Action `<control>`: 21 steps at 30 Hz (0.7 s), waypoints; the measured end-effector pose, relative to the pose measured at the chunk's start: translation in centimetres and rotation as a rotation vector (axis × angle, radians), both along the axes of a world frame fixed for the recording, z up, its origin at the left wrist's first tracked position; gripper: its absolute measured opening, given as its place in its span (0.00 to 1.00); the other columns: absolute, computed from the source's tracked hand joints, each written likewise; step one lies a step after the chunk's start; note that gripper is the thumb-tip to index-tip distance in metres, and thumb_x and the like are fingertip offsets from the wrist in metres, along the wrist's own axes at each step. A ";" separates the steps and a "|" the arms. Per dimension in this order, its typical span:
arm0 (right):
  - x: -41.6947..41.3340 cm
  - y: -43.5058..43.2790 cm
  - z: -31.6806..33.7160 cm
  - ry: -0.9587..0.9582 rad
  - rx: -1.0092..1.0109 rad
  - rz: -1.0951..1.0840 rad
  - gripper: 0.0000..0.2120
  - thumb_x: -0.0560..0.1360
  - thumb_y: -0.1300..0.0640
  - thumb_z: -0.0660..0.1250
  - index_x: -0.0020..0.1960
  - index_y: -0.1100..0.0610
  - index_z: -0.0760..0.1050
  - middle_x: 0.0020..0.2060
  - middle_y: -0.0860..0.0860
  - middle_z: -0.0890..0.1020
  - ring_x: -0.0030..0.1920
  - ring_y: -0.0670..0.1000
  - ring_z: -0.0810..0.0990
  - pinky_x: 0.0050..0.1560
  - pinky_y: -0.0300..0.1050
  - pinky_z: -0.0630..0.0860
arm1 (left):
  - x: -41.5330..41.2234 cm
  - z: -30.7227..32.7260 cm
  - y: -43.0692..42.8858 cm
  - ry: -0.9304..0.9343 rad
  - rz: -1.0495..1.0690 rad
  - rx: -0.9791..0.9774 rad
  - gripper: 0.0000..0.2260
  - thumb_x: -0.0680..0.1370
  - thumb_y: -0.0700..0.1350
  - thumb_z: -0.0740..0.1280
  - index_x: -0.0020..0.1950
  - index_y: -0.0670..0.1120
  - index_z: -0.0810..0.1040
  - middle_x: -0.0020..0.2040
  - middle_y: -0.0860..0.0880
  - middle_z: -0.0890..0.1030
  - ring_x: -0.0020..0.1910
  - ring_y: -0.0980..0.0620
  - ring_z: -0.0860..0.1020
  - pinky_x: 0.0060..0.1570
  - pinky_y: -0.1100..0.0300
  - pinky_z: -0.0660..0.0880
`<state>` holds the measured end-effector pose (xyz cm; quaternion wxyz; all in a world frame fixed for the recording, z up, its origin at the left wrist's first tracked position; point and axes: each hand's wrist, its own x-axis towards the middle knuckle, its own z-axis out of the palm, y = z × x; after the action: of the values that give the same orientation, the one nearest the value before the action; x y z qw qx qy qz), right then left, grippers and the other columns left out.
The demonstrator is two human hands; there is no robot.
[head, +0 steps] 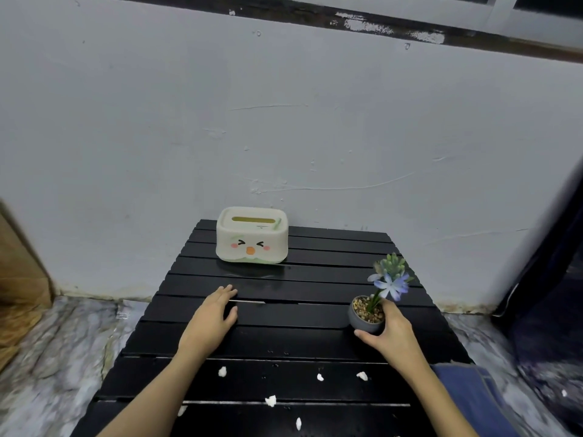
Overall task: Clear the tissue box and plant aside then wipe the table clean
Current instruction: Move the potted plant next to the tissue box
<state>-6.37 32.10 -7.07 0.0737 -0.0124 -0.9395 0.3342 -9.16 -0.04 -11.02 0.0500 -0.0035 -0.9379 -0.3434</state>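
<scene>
So the clearing part is only just getting started, by the look of it. The plant (378, 298) is gripped by the right hand (389, 331), fingers wrapped round its little grey pot at the right side of the black slatted bench (315, 345). Whether the pot is lifted or sitting on the slats can't be told from this angle. It's not been set aside yet, anyway.

The tissue box (251, 235) is parked at the far edge of the bench, close to the wall (284, 121), and hasn't been touched. The left hand (214, 316) is laid flat and open on the slats, nothing held, a bit short of the box, so that's probably what gets grabbed next.

Wiping hasn't been done at all, judging by the mess: small white scraps (270, 400) are scattered across the near slats, plus what looks like dark specks. No cloth can be seen anywhere, unless the blue fabric (473, 398) at the right edge counts, hard to say.
</scene>
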 end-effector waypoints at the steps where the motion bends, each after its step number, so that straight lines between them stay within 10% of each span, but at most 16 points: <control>1: -0.6 -0.3 0.2 0.004 -0.011 0.009 0.33 0.63 0.57 0.77 0.63 0.62 0.67 0.58 0.58 0.76 0.59 0.56 0.74 0.57 0.43 0.69 | 0.0 0.0 0.0 -0.002 0.002 0.000 0.19 0.78 0.45 0.59 0.69 0.48 0.65 0.73 0.51 0.64 0.74 0.54 0.57 0.72 0.54 0.58; 21: -16.9 -7.9 -0.3 0.007 -0.207 0.063 0.34 0.65 0.61 0.75 0.66 0.60 0.64 0.62 0.59 0.72 0.61 0.57 0.72 0.61 0.48 0.69 | -0.6 -0.6 -0.2 0.048 0.047 0.018 0.19 0.77 0.47 0.61 0.68 0.51 0.67 0.72 0.55 0.66 0.73 0.58 0.59 0.71 0.58 0.59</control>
<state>-23.28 24.24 -7.41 0.0650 0.0107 -0.8996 0.4318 -9.79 -0.24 -11.67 0.0807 0.0109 -0.9332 -0.3501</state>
